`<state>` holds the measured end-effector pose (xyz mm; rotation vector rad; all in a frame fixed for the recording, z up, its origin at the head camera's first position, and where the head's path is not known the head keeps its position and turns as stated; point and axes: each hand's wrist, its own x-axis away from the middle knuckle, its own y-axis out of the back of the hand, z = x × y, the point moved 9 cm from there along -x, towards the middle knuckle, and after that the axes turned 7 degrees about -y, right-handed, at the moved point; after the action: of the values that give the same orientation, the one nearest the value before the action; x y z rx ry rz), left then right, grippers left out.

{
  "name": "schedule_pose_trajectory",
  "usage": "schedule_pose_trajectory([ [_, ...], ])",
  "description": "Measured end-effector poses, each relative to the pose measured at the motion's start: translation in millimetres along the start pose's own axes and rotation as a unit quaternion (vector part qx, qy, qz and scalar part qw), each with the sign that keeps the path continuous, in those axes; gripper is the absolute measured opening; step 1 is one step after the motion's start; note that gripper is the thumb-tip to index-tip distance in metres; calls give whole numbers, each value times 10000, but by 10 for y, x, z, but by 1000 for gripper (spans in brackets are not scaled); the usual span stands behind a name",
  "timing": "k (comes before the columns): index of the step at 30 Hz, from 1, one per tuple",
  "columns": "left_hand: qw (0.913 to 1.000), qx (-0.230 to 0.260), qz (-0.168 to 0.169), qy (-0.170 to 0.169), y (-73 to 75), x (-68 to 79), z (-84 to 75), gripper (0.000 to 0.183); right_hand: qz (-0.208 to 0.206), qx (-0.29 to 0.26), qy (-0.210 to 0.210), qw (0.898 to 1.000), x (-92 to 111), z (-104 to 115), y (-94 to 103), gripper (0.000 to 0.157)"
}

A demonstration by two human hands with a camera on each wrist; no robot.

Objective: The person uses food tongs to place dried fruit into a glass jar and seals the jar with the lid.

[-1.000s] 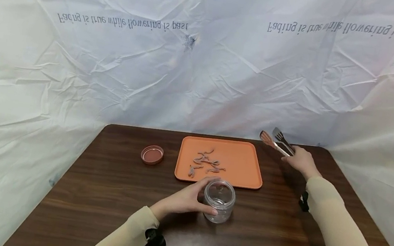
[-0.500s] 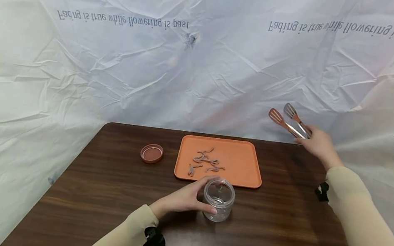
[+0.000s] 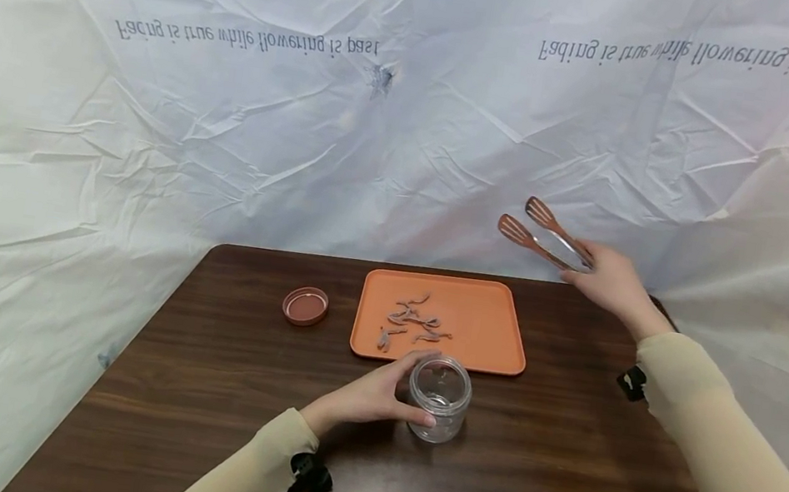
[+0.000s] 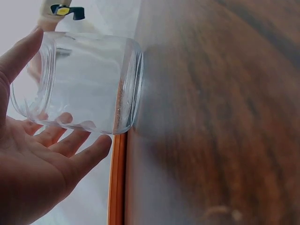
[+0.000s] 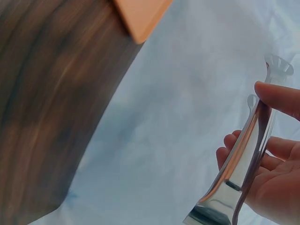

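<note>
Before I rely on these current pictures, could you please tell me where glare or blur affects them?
Head view: pale glare on the wood-grain table near the bottom edge; left wrist view: that same surface is blurred, the clear jar sharper; right wrist view: the corner of the orange tray looks soft, while the tongs show shiny reflections.

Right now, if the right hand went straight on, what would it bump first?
The right hand would probably meet the white, wrinkled, printed sheet, shiny metal tongs first; depth is unclear.
</note>
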<state>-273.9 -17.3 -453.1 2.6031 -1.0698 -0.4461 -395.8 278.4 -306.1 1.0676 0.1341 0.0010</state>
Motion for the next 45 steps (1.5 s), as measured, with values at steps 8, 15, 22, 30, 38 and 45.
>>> schedule_pose_trajectory([
  [8, 10000, -24, -23, 77, 6, -4, 5, 89, 273, -272, 536, 9978, 52, 488, -188, 72],
  [15, 10000, -60, 27, 69, 3, -11, -16, 88, 531, -154, 965, 9938, 100, 739, -438, 71],
  [22, 9998, -173, 74, -7, 24, -10, -39, 89, 757, -68, 976, 9923, 50, 742, -709, 69],
  [30, 10000, -60, 49, -15, 14, 50, -76, 88, 1105, -66, 776, 9908, 21, 631, -1124, 69],
  [38, 9998, 170, 84, -110, 1, 85, -36, 86, 1195, 240, 749, 9897, -68, 586, -1459, 66],
  [45, 9994, 267, 174, -138, -13, 64, -61, 86, 1391, -192, 707, 9876, -90, 572, -1599, 64],
])
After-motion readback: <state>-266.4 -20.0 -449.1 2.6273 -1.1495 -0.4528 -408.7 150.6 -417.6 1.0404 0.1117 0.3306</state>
